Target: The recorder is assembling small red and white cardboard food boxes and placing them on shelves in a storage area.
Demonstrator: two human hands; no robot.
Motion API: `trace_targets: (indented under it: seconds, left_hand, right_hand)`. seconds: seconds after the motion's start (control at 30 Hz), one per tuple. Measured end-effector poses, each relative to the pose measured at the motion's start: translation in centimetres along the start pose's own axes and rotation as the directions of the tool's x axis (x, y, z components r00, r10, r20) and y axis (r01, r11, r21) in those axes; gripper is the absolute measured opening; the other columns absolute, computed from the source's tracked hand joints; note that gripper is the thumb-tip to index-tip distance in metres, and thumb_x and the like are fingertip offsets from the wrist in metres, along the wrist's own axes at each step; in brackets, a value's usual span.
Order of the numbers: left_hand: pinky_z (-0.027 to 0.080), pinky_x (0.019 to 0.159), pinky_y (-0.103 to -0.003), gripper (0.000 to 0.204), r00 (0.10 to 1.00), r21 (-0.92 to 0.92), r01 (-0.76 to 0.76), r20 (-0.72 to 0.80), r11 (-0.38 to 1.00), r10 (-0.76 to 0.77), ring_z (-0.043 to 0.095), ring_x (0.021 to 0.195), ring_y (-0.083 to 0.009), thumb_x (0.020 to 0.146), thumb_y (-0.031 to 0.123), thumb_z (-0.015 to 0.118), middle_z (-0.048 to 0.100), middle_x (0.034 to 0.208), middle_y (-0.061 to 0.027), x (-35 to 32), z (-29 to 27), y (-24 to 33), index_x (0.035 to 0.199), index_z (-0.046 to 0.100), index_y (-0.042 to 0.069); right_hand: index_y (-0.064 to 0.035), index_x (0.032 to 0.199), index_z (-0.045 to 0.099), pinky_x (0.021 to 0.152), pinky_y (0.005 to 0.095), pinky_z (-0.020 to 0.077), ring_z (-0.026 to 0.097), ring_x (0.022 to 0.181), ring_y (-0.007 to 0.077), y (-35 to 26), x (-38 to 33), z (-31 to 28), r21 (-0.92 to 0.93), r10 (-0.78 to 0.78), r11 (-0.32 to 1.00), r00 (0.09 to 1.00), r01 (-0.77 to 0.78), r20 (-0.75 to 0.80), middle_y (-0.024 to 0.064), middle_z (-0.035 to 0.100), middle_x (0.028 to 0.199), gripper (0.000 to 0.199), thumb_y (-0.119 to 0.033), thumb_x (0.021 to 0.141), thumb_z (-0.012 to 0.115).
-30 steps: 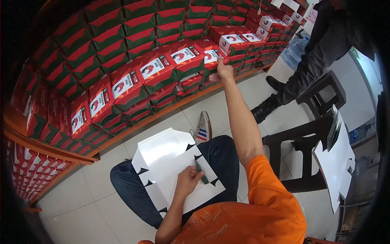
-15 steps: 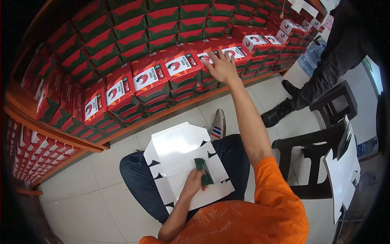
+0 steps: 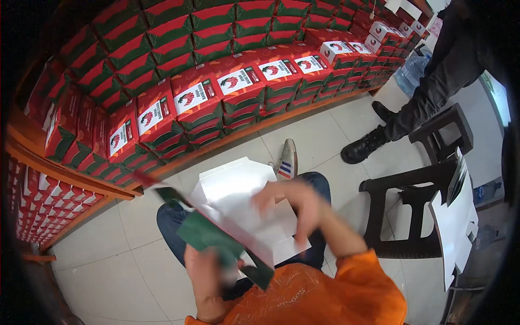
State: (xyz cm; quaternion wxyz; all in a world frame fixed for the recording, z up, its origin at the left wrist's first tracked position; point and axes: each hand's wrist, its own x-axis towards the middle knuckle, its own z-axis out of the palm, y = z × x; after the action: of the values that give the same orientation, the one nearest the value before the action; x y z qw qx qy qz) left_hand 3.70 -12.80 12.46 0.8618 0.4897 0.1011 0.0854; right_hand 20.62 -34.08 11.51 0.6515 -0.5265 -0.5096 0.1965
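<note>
Flat cardboard blank [image 3: 238, 200] on the lap, left hand [image 3: 208, 271] at its near-left edge, right hand [image 3: 295, 203] over its right side, stacked boxes [image 3: 238, 81] beyond along floor's far edge, stools [image 3: 417, 211] right

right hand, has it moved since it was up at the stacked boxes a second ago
Yes. The right hand has pulled back from the red and green boxes on the shelf, down to the white cardboard sheet over the lap, and is motion-blurred.

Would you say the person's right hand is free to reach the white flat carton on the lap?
Probably yes: the right hand already hovers, blurred, over the white flat carton, with nothing between them.
</note>
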Motion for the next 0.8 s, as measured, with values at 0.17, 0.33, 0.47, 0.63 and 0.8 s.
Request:
trace_targets:
  seconds: [0.17,0.33,0.47,0.63,0.8]
  left_hand:
    - [0.059,0.066,-0.029,0.037,0.998,0.140,-0.066,-0.012,0.988,0.069,0.065,0.083,-0.0195,0.092,0.004,0.055,0.060,0.102,-0.0121,2.4,2.9,-1.7,0.125,0.038,-0.003]
    - [0.058,0.072,-0.030,0.038,0.932,0.725,-0.358,0.319,0.588,0.173,0.065,0.090,-0.0186,0.088,-0.004,0.058,0.062,0.102,-0.0123,2.3,4.3,-4.0,0.121,0.039,-0.004]
    - [0.054,0.072,-0.034,0.046,0.933,0.813,-0.272,0.354,0.515,-0.066,0.068,0.089,-0.0330,0.080,0.000,0.067,0.062,0.111,-0.0203,2.9,3.7,-4.3,0.119,0.041,-0.002]
    - [0.048,0.063,-0.036,0.026,0.706,0.484,-0.585,0.699,0.651,0.114,0.060,0.062,-0.0300,0.083,0.010,0.068,0.064,0.075,-0.0123,2.7,3.4,-3.5,0.103,0.056,-0.002]
    - [0.039,0.050,-0.030,0.018,0.955,0.714,-0.146,0.283,0.685,-0.091,0.049,0.050,-0.0135,0.084,0.011,0.064,0.054,0.056,-0.0054,1.3,-0.3,-1.4,0.073,0.059,-0.002]
  right_hand:
    - [-0.0023,0.103,0.069,0.055,0.0272,0.0493,0.061,0.069,0.0185,-2.4,-3.6,6.9,-0.759,-0.308,0.646,0.937,0.079,-0.165,0.0104,0.064,0.106,0.039,-0.010,0.067,0.081]
    - [-0.0021,0.097,0.067,0.053,0.0277,0.0498,0.062,0.065,0.0188,-2.6,-3.6,6.8,-0.924,-0.309,0.382,0.938,-0.030,-0.159,0.0105,0.064,0.103,0.026,-0.009,0.072,0.069]
    - [-0.0040,0.096,0.061,0.069,0.0258,0.0530,0.064,0.082,0.0121,-3.3,-4.0,7.3,-0.193,0.201,0.906,0.786,-0.376,-0.585,0.0094,0.064,0.101,0.021,-0.003,0.080,0.074]
    - [-0.0061,0.104,0.052,0.061,0.0204,0.0353,0.043,0.070,0.0060,0.7,-7.0,10.0,-0.169,0.115,0.931,0.698,-0.325,-0.707,-0.0023,0.042,0.074,0.025,0.000,0.085,0.068]
    - [-0.0044,0.119,0.056,0.053,0.0246,0.0380,0.045,0.057,0.0056,-1.4,-3.5,6.3,-0.176,0.121,0.902,0.622,-0.395,-0.773,-0.0017,0.047,0.065,0.035,-0.017,0.088,0.068]
